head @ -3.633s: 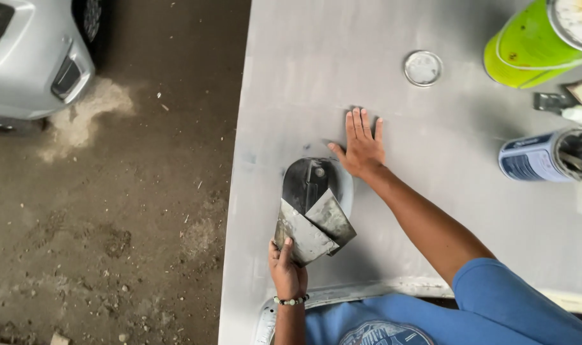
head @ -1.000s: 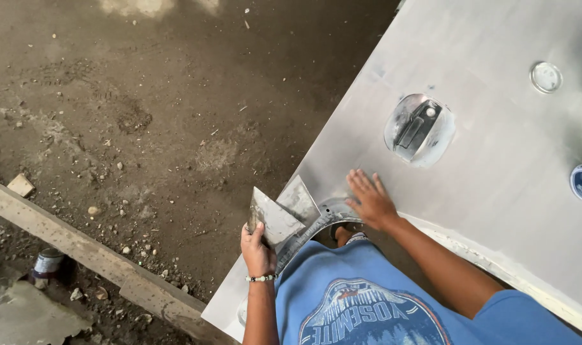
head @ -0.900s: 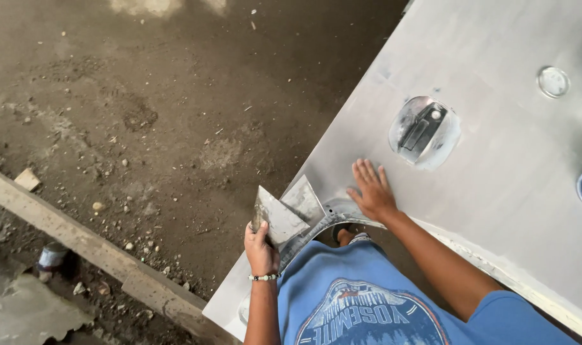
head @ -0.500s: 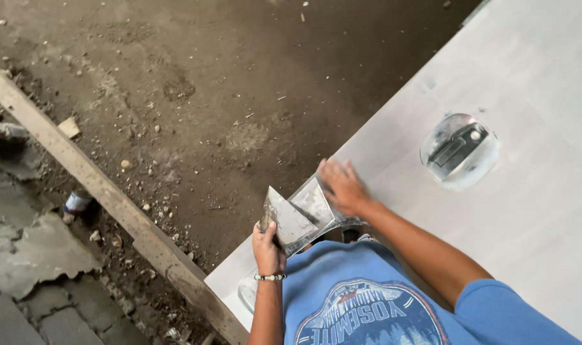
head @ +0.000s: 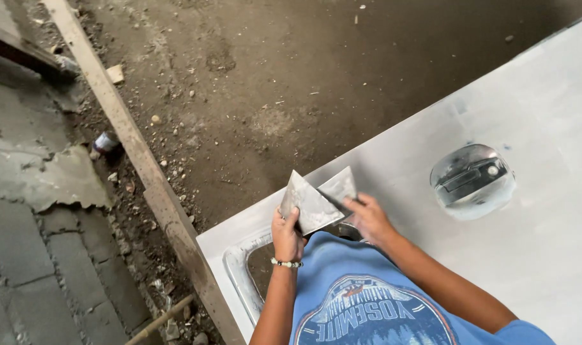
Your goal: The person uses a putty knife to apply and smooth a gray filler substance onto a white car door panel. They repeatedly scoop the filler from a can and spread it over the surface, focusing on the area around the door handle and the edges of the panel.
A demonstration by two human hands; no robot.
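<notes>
My left hand (head: 287,234) has fingers curled tight around the grey scraper blade (head: 310,207), thumb up its face. My right hand (head: 369,218) pinches a second blade (head: 339,186) just behind it; the blades overlap (contact point hidden). Both sit at the near edge of the grey sanded panel (head: 546,211). Recessed door handle (head: 471,179) at 3 o'clock, well apart. Dirt floor (head: 272,96) at 12, wooden plank (head: 134,153) at 9.

No signs or screens. One small package: discarded bottle or can (head: 104,141), pale with dark end, lying on dirt floor beside long wooden plank (head: 121,124).
</notes>
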